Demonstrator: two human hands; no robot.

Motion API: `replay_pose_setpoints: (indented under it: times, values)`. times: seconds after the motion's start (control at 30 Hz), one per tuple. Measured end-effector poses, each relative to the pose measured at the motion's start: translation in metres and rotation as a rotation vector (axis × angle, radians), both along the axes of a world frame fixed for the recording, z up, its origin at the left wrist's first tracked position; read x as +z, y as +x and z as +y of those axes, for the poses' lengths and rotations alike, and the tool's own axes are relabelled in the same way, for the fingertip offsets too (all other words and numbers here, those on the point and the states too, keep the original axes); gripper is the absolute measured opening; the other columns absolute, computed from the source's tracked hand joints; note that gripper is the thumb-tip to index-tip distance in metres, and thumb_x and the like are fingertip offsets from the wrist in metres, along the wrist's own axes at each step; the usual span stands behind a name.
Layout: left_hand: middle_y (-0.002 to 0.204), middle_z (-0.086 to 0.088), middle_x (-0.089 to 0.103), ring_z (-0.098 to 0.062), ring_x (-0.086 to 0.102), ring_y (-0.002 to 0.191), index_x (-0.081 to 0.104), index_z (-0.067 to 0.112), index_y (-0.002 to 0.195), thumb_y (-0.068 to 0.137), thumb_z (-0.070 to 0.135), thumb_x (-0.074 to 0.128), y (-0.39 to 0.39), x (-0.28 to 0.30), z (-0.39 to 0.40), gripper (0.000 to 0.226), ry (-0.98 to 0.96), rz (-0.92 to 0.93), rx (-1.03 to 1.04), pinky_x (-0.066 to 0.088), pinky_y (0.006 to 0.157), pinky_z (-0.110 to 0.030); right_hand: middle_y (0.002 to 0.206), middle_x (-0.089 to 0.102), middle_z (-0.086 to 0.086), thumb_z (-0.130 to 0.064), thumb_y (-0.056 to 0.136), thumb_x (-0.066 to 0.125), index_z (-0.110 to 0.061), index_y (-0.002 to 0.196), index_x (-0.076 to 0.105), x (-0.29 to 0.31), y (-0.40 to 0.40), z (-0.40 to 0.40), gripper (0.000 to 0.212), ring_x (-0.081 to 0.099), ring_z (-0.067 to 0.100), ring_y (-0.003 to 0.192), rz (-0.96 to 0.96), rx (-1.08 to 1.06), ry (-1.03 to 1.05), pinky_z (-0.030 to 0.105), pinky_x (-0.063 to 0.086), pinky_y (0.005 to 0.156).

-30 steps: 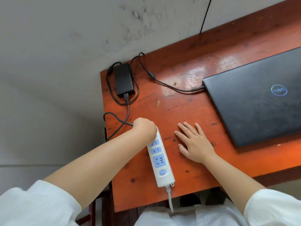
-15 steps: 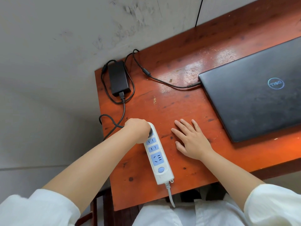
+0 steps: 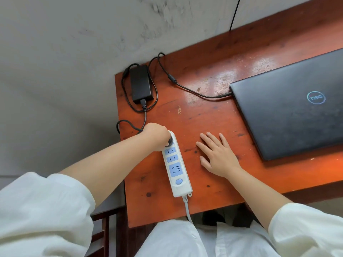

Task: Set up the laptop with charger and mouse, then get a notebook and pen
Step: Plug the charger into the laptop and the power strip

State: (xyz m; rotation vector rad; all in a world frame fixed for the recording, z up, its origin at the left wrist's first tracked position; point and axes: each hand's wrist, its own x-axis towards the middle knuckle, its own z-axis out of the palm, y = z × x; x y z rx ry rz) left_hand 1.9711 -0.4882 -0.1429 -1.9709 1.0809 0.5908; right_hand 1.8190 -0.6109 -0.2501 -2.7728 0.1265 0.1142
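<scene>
At centre frame the left hand (image 3: 156, 136) has its fingers closed around a black plug (image 3: 169, 141) at the top socket of the white power strip (image 3: 175, 164). The right hand (image 3: 218, 154) lies flat, fingers spread, on the counter (image 3: 204, 112). The charger (image 3: 141, 83) sits upper left; its cable reaches the closed laptop (image 3: 293, 104) at right.

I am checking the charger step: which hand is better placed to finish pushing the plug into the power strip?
Left. The left hand is closed on the black plug at the far end of the power strip. The right hand lies flat and empty on the desk, beside the strip.
</scene>
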Motion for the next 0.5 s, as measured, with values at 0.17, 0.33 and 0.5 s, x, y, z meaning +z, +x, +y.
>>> replay_pose_setpoints:
  times: [0.17,0.33,0.5]
  values:
    - [0.108,-0.003,0.064,-0.026,0.063,0.098,0.059,0.012,0.111,0.098,0.02,0.038,0.004,-0.007,0.002,0.027,0.003,-0.019,0.025,0.041,0.065,-0.031,0.153,0.025,0.005,-0.036,0.089,0.042,-0.021,0.137,0.037,-0.004,-0.001,-0.001,0.051,0.015,0.023,0.143,-0.013,-0.003,0.006,0.048,0.004,0.117]
    - [0.115,-0.005,0.063,-0.025,0.059,0.105,0.056,0.013,0.116,0.097,0.028,0.041,-0.004,-0.001,0.009,0.029,-0.125,-0.04,0.24,0.041,0.075,-0.032,0.155,0.02,0.004,-0.036,0.091,0.039,-0.021,0.139,0.033,0.003,-0.001,-0.003,0.05,0.01,0.022,0.144,0.037,0.015,0.027,0.048,0.001,0.117]
    - [0.117,-0.006,0.058,-0.025,0.051,0.11,0.056,0.012,0.114,0.094,0.038,0.043,-0.028,0.006,0.004,0.035,-0.339,-0.182,0.237,0.04,0.091,-0.034,0.142,0.044,0.015,-0.015,0.086,0.053,-0.007,0.123,0.053,0.036,-0.003,-0.031,0.038,0.028,0.032,0.138,-0.054,0.183,0.052,0.054,0.013,0.114]
